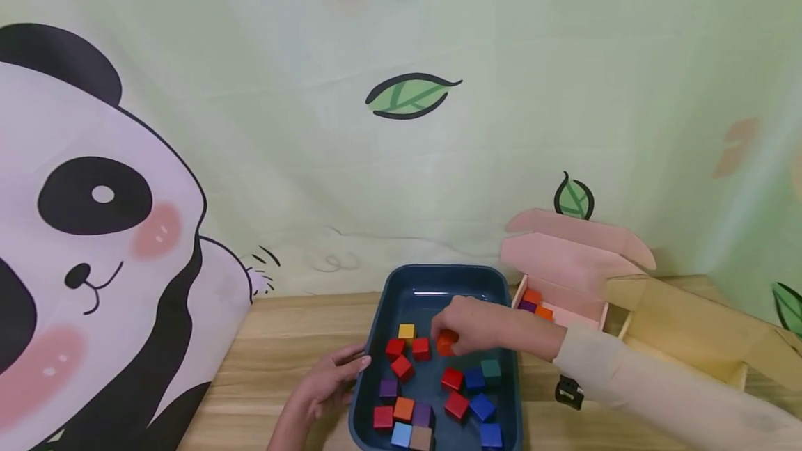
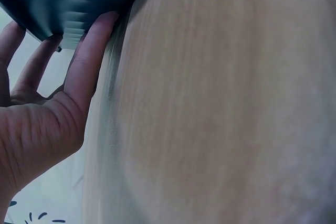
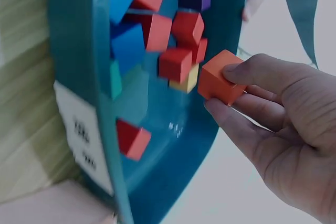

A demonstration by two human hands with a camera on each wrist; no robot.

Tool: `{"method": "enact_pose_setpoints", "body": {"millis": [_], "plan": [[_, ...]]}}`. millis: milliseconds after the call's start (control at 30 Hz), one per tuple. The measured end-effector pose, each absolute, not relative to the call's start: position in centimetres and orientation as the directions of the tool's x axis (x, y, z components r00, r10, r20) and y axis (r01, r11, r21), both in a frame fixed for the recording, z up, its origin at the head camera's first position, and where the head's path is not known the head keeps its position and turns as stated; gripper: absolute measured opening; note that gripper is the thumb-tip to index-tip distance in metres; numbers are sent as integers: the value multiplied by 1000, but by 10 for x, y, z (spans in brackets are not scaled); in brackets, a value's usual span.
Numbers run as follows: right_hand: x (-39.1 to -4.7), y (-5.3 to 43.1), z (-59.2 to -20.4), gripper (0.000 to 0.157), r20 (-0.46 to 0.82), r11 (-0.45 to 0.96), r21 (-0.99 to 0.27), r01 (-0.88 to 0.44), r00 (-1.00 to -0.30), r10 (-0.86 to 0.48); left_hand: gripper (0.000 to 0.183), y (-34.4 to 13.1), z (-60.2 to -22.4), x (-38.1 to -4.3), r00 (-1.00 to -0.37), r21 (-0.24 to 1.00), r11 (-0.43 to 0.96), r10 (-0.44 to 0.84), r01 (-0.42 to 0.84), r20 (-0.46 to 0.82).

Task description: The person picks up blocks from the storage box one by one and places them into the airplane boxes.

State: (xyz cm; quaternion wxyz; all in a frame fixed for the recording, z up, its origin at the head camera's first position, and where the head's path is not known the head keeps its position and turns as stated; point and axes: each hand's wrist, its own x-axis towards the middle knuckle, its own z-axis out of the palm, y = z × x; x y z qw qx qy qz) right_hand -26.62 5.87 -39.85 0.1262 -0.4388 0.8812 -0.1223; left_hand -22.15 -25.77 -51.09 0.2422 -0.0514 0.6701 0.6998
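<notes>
While clamping the smooth orange cube (image 3: 211, 78) in the grip of the right hand (image 1: 474, 321), above the far half of the dark-blue plastic tray (image 1: 412, 303), might lose it through an off-centre pinch. Might nudge the glossy red cubes (image 1: 421, 349) just left by dipping low. Could let the tray skid on the wood-grain counter (image 1: 301, 333) if bumped, given merely a straight-fingered touch of the left hand (image 1: 332, 378) at its left wall.

Wood-grain worktop (image 1: 282, 329): under both hands (image 1: 332, 378) | pale green backdrop (image 1: 294, 159): beyond them | panda print (image 1: 113, 256): left | printed leaf (image 1: 413, 97): above, beyond | small black object (image 1: 569, 393): right of both.
</notes>
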Motion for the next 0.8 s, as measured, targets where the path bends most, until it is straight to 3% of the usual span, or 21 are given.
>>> {"method": "enact_pose_setpoints", "body": {"millis": [300, 800], "plan": [[-277, 104, -394, 22, -42, 629, -321, -708, -653, -756, 72, -256, -513, -222, -878, 914, 17, 271, -405, -394], [-290, 141, -388, 23, -22, 661, -298, -688, -688, -726, 73, -257, -512, -221, -877, 911, 7, 264, -413, -400]]}}
